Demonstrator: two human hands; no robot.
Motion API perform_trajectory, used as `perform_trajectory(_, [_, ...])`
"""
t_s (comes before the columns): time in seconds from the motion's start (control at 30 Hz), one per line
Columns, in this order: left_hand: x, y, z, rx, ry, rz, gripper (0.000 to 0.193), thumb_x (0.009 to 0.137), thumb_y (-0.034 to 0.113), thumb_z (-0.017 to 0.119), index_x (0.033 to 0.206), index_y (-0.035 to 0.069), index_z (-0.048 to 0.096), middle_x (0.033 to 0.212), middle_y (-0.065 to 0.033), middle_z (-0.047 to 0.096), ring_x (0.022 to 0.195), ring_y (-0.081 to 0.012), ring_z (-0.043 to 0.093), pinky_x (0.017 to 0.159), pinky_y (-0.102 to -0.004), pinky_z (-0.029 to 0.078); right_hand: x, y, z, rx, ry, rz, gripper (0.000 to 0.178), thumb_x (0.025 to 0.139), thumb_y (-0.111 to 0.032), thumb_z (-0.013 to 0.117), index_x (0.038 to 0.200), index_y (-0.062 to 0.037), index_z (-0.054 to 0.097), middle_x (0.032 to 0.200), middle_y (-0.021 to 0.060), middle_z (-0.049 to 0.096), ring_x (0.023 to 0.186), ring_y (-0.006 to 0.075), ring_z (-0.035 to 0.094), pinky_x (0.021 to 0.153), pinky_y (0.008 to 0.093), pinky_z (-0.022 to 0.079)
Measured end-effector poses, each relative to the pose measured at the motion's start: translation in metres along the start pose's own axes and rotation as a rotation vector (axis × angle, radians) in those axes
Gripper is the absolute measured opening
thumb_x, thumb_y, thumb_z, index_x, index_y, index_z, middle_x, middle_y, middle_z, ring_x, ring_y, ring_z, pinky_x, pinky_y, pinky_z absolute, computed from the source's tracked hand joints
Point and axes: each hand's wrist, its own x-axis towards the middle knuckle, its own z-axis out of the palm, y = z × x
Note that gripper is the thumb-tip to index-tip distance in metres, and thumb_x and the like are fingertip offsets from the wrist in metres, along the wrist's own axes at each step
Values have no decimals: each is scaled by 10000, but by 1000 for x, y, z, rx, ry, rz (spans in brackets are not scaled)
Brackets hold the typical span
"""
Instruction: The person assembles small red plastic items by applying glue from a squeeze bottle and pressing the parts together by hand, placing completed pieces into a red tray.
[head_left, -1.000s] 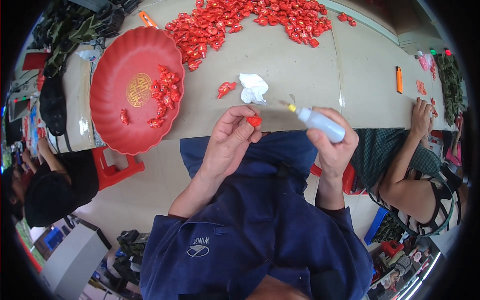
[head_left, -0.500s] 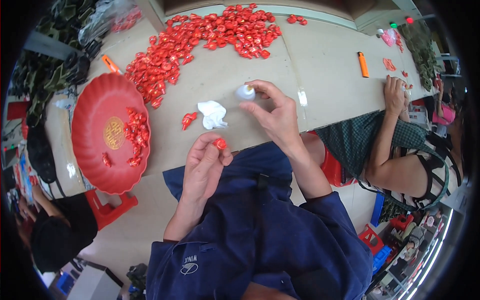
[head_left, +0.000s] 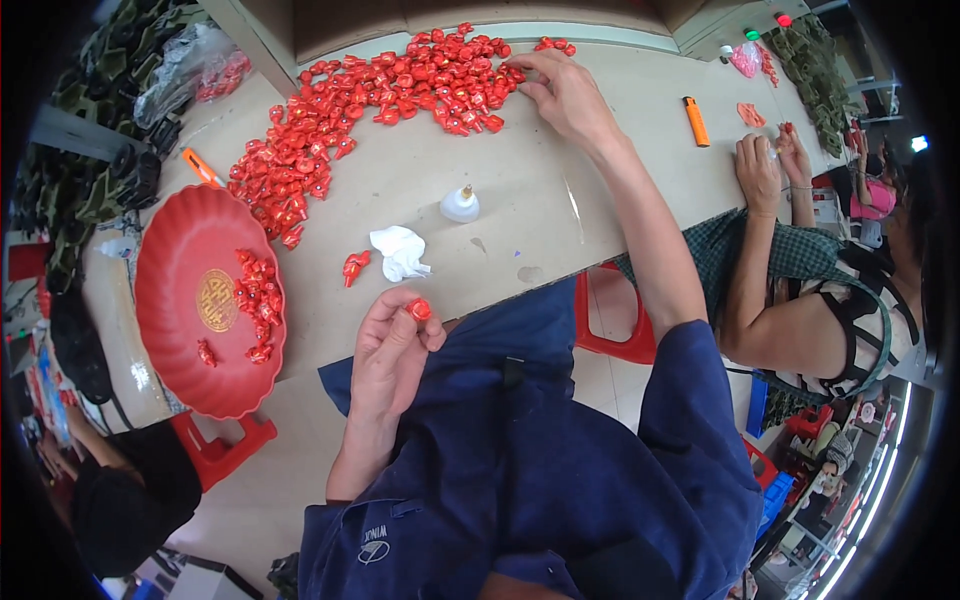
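Observation:
My left hand (head_left: 392, 352) pinches a small red piece (head_left: 419, 309) between thumb and fingertips, just off the near edge of the beige table (head_left: 520, 200). My right hand (head_left: 568, 92) is stretched far across the table, fingers spread on the right end of a long heap of small red pieces (head_left: 380, 100); whether it holds one I cannot tell. A small white glue bottle (head_left: 460, 204) stands upright on the table between the hands. A crumpled white tissue (head_left: 402, 252) and two loose red pieces (head_left: 354, 266) lie near it.
A big red round tray (head_left: 180, 320) with several red pieces sits at the table's left end. An orange lighter (head_left: 695, 121) and an orange cutter (head_left: 203, 168) lie on the table. Another person's hands (head_left: 765, 165) work at the right. A red stool (head_left: 615, 320) stands below the table.
My right hand set the glue bottle down on the table and reached out to the red heap. My left hand kept its red piece and lowered slightly.

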Motion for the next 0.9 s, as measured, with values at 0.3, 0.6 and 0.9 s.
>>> perform_trajectory(0.3, [-2, 0, 3, 42, 46, -11, 163, 905, 132, 491, 1041, 47, 518, 840, -74, 560, 745, -147, 493, 647, -265, 385, 3, -10, -8, 58, -182, 170, 205, 780, -86, 607, 980, -38, 612, 756, 56, 601, 672, 135, 545, 655, 265, 453])
perform_trajectory(0.6, [1, -5, -4, 58, 44, 32, 191, 866, 59, 543, 1047, -3, 541, 889, -90, 607, 762, -130, 566, 679, -232, 454, -76, -110, -59, 717, -208, 431, 103, 770, -50, 638, 847, 10, 674, 743, 64, 654, 699, 89, 588, 627, 214, 466])
perform_trajectory(0.9, [-2, -11, 6, 176, 66, 52, 175, 837, 34, 576, 1000, -29, 574, 863, -87, 615, 740, -118, 579, 657, -218, 465, -126, -150, -34, 935, -264, 307, 148, 728, 2, 668, 876, 10, 672, 794, 102, 641, 720, 134, 610, 637, 224, 476])
